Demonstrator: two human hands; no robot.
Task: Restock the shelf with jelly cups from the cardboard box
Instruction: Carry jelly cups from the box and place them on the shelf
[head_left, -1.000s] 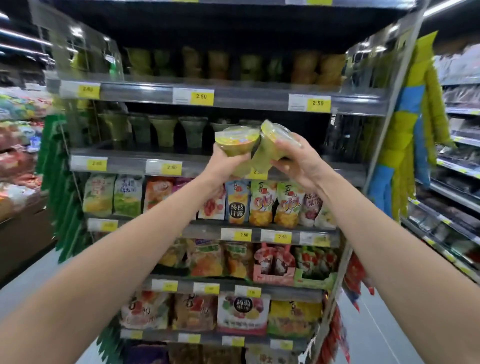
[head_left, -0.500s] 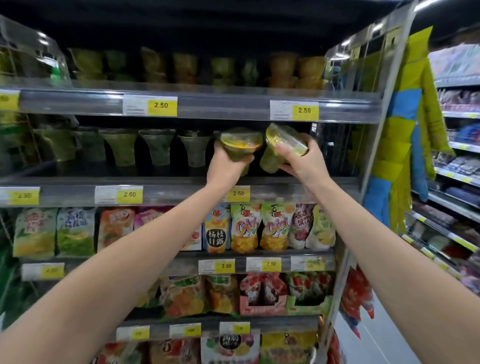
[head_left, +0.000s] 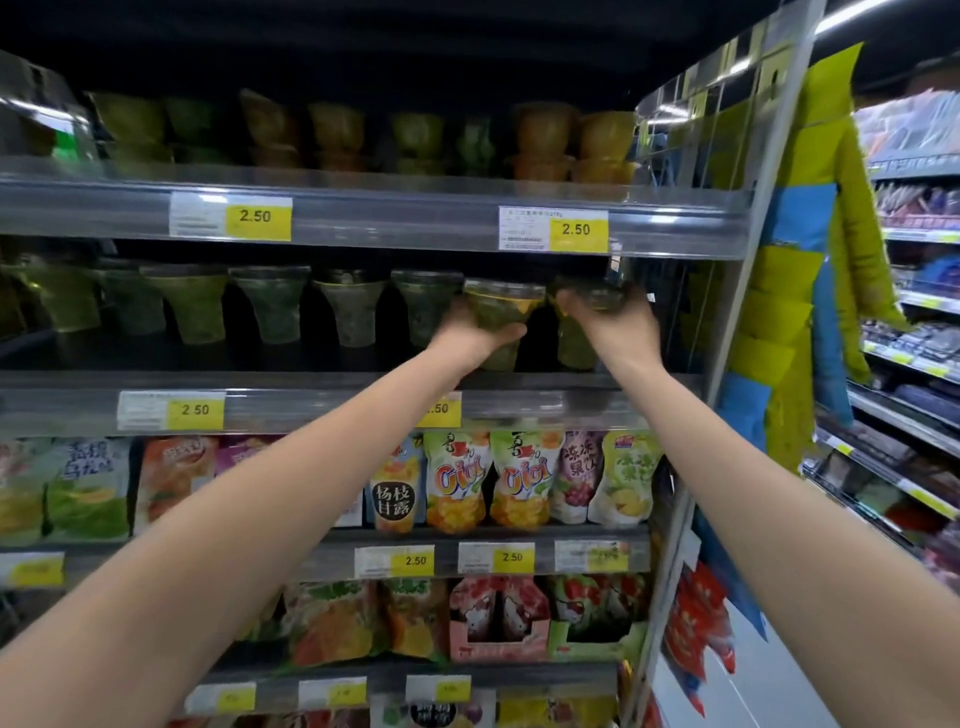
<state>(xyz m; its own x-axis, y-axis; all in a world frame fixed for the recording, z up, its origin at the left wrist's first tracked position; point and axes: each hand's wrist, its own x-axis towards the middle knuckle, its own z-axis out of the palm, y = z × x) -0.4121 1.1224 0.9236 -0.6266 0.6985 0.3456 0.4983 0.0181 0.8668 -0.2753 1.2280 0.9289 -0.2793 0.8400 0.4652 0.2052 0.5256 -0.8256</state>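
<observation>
Green jelly (head_left: 496, 321) fills cups (head_left: 505, 295) gripped by left hand (head_left: 466, 333), right hand (head_left: 619, 328).

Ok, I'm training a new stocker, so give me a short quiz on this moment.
1. True or false: the left hand grips a jelly cup.
2. The right hand holds a second jelly cup at which visible level: A highest, B second from top, C lowest?
3. Fill in: the yellow price tag above the right hand reads ___.
Key: 1 true; 2 B; 3 2.50.
</observation>
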